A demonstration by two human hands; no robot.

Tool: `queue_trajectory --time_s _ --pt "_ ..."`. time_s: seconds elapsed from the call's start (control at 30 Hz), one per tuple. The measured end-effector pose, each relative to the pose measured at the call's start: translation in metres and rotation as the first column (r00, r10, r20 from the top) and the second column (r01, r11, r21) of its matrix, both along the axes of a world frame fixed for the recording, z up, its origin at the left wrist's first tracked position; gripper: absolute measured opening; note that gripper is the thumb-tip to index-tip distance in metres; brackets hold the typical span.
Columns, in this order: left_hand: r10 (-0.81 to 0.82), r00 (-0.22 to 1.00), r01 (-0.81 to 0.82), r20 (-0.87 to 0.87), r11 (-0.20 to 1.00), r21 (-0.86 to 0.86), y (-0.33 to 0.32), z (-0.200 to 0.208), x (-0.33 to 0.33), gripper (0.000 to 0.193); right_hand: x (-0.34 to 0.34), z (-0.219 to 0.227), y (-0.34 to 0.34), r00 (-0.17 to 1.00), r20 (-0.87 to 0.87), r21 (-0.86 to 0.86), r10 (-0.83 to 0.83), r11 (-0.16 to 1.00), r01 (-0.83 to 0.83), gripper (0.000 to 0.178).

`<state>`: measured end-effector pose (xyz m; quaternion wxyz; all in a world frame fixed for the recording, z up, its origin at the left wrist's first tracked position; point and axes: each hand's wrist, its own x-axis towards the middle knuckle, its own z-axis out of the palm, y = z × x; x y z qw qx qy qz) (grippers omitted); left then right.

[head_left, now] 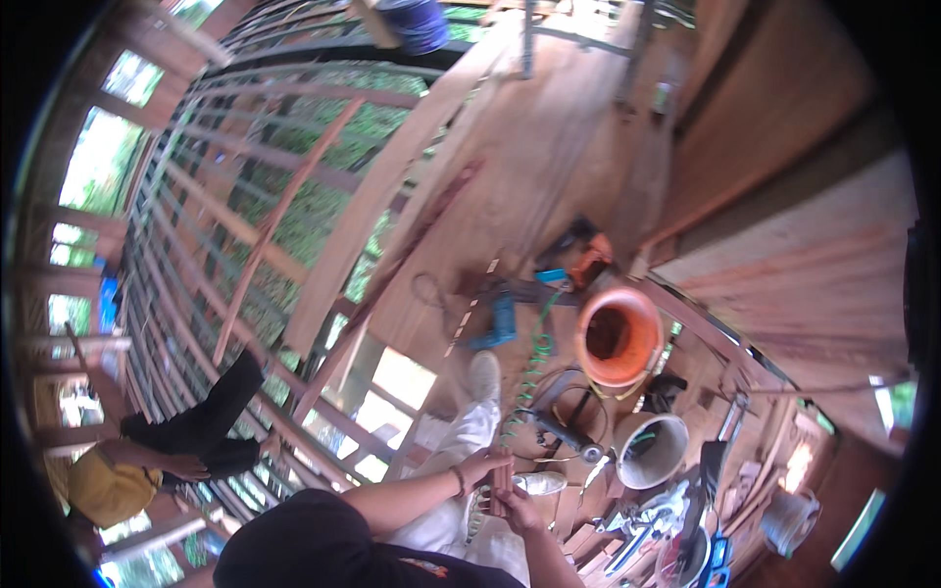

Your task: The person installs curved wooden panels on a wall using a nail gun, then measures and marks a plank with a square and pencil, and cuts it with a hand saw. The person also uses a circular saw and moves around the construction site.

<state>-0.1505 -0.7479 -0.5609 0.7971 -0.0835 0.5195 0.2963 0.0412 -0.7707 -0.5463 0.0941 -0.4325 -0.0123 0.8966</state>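
Low in the head view, both my hands are closed on small reddish-brown wood pieces in front of my light trousers. My left hand grips their upper left side, a band showing round its wrist. From the lower right, my right hand holds their lower end. I cannot make out how many pieces there are. A green coiled air hose runs along the boards just beyond my hands. To the right of them lies a dark power tool with a round end.
Beyond my shoe stand a blue power tool, an orange-and-black tool and an orange bucket. A white bucket and scattered tools lie right. Open joists span the left, where another person sits. Tall wooden panels rise right.
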Motion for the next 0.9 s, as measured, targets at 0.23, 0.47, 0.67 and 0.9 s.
queue_trajectory --time_s 0.23,0.47,0.67,0.9 --pt "-0.075 0.92 0.09 -0.384 0.996 0.021 -0.011 -0.026 -0.018 0.042 -0.02 -0.004 0.024 0.984 -0.002 -0.149 0.181 0.973 -0.179 0.057" --pt "-0.173 0.921 0.172 -0.349 0.984 -0.035 -0.003 -0.013 -0.038 0.044 -0.045 0.004 0.033 0.986 -0.023 -0.205 0.166 0.964 -0.167 0.064" --pt "-0.134 0.97 0.13 -0.205 0.991 -0.03 -0.007 -0.024 -0.047 0.05 -0.054 -0.005 0.026 0.988 0.024 -0.241 0.154 0.96 -0.144 0.061" --pt "-0.216 0.93 0.224 -0.297 0.975 -0.007 -0.007 -0.035 -0.048 0.05 -0.061 0.001 0.016 0.997 0.07 -0.197 0.035 0.98 -0.021 0.053"
